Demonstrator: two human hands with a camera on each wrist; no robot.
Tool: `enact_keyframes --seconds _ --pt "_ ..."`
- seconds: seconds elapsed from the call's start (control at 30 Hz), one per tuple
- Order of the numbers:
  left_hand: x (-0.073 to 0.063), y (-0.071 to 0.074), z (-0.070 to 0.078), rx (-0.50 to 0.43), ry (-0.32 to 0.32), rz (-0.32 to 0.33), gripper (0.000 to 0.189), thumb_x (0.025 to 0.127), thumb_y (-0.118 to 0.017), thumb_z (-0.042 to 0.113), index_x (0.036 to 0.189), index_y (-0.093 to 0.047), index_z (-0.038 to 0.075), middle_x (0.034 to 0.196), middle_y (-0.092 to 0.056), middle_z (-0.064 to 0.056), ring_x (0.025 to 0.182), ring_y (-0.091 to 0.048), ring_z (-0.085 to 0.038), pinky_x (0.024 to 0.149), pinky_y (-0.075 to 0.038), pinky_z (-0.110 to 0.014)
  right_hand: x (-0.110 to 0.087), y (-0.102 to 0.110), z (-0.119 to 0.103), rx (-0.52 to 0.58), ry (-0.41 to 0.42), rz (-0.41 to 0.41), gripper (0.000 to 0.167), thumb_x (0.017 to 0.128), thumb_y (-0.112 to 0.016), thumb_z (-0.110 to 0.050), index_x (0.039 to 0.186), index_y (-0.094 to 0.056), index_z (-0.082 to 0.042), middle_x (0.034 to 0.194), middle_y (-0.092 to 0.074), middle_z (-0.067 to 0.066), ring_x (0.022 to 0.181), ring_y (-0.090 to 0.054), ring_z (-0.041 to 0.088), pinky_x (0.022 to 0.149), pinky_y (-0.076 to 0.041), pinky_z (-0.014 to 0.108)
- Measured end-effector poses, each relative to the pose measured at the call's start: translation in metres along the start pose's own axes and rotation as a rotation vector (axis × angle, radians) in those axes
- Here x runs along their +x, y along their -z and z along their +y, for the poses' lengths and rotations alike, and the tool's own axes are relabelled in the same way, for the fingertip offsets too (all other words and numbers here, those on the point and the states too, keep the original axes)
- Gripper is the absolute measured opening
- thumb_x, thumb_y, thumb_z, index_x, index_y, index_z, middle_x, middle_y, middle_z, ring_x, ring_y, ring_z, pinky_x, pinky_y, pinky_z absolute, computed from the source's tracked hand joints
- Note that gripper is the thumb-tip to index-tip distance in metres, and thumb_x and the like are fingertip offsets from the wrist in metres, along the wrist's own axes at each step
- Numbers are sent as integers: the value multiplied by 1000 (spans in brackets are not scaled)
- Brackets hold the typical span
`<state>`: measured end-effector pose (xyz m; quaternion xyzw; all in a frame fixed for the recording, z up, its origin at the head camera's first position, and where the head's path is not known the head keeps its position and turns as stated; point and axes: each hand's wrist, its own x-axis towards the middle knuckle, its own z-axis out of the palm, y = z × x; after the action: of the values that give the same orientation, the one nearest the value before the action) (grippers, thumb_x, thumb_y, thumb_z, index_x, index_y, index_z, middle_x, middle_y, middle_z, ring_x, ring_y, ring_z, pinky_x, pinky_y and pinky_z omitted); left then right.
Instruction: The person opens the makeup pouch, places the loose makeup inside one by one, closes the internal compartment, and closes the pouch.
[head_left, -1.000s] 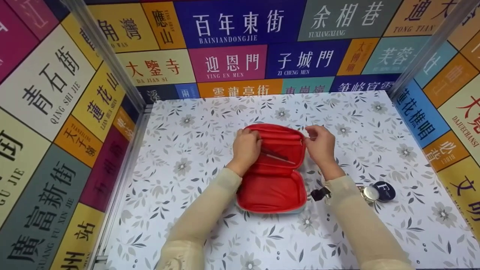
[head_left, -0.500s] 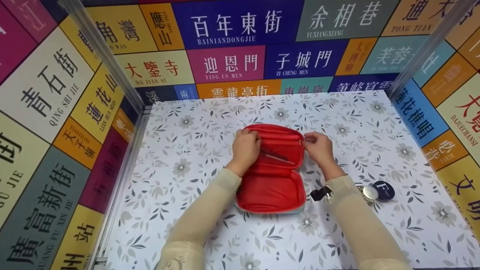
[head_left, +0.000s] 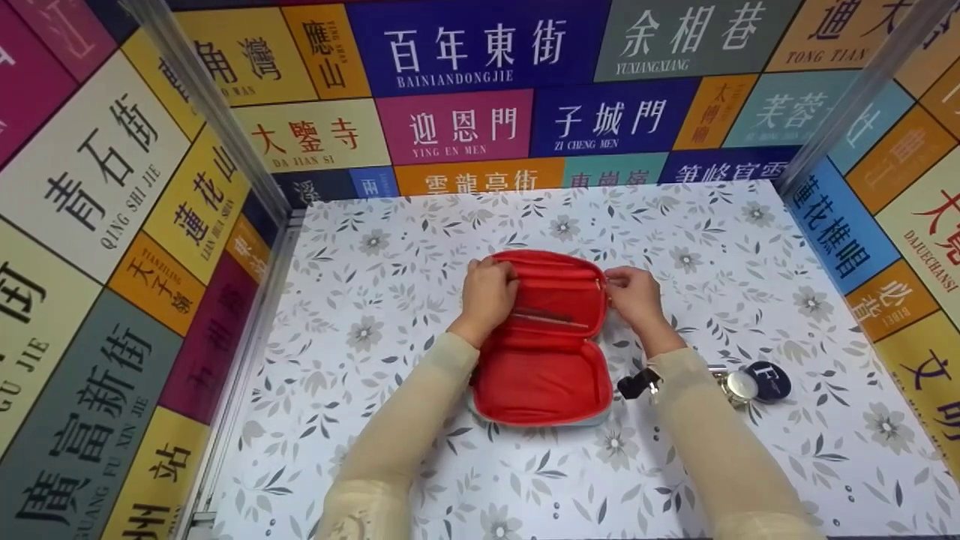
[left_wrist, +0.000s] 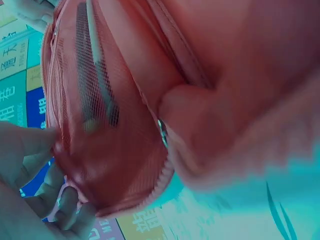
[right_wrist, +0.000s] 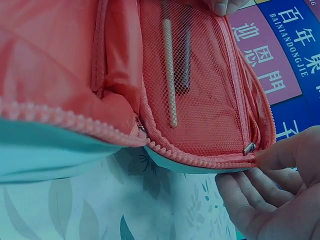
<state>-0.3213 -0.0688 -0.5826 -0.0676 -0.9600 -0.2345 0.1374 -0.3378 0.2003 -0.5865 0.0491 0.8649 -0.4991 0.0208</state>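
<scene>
An unzipped pouch (head_left: 544, 386) lies spread on the table, red inside and pale blue-green outside. Its far half, the lid, is raised between both hands. My left hand (head_left: 486, 296) grips the lid's left edge, thumb inside, fingers curled behind. At the lid's right corner, thumb and fingers of my right hand (head_left: 636, 296) pinch the rim, close to a small zipper pull (right_wrist: 249, 148). A red mesh pocket (right_wrist: 210, 110) lines the lid. Behind the mesh show a slim tan stick (right_wrist: 171, 75) and a darker one (right_wrist: 184, 60). The pouch's near half holds nothing visible.
Right of the right sleeve (head_left: 697, 405) lie a round dark blue lid with a white F (head_left: 769, 381) and a silvery round piece (head_left: 741, 386). A small black object (head_left: 637, 384) shows left of that sleeve. Sign-covered walls surround the flower-patterned table (head_left: 375, 277).
My right hand has come down and in to the lid's right corner, its fingers now closed on the rim. The lid has shifted slightly, and the sticks inside lie more level.
</scene>
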Motion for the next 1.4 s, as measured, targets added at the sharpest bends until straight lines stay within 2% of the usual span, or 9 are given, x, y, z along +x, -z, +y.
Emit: enact_keyframes --seconds 0.2,0.3,0.4,0.53,0.6,0.8,1.0,1.27,1.4 --pt "-2 -4 -16 -102 185 -69 30 95 -76 22 123 -71 11 129 -60 -23 116 -59 -43 94 -55 -53 5 -5 4 -69 -9 45 30 98 -63 -11 121 -75 3 113 -77 25 73 -62 2 64 -50 15" --pt "-4 -5 -26 -202 269 -88 40 94 -74 17 130 -64 4 125 -64 -27 113 -64 -47 99 -54 -55 7 -7 5 -86 -31 56 31 98 -63 -14 121 -76 1 114 -77 24 75 -63 4 65 -50 16" --pt "-3 -13 -45 -289 326 -117 43 94 -70 18 133 -61 2 118 -72 -24 108 -70 -40 97 -56 -50 10 -10 7 -94 -48 62 30 98 -63 -16 119 -77 1 113 -77 23 78 -64 9 66 -50 18" --pt "-6 -13 -54 -355 389 -183 46 95 -67 17 138 -61 2 116 -76 -19 106 -71 -33 96 -57 -44 14 -12 9 -104 -79 75 29 97 -64 -17 115 -78 0 111 -78 22 84 -66 17 67 -49 20" --pt "-9 -4 -48 -394 417 -219 48 94 -67 12 141 -60 1 116 -75 -20 105 -71 -33 94 -59 -44 16 -12 10 -106 -97 79 29 96 -64 -16 115 -78 0 112 -78 22 89 -67 21 69 -49 21" --pt "-20 -5 -55 -511 435 -260 54 92 -71 11 144 -59 3 113 -77 -16 92 -73 -20 77 -59 -31 15 -13 12 -135 -132 82 30 97 -66 -20 116 -77 0 116 -77 22 105 -69 33 82 -53 32" --pt "-44 7 -59 -515 444 -306 61 92 -74 18 148 -54 3 104 -74 -14 59 -59 -13 55 -49 -27 -11 -1 1 -207 -52 62 42 96 -65 -20 129 -70 4 123 -74 27 116 -69 41 101 -53 49" --pt "-85 26 -58 -470 310 -325 62 87 -83 25 142 -60 7 120 -72 -21 102 -70 -30 90 -58 -47 -70 29 -10 -220 79 94 39 96 -67 -12 132 -67 4 129 -71 29 116 -72 44 101 -57 54" --pt "-99 29 -56 -427 222 -356 60 85 -84 25 139 -65 8 124 -71 -21 107 -71 -33 95 -58 -50 -89 48 -6 -266 112 150 36 96 -68 -10 129 -69 4 127 -71 29 113 -73 45 99 -57 56"
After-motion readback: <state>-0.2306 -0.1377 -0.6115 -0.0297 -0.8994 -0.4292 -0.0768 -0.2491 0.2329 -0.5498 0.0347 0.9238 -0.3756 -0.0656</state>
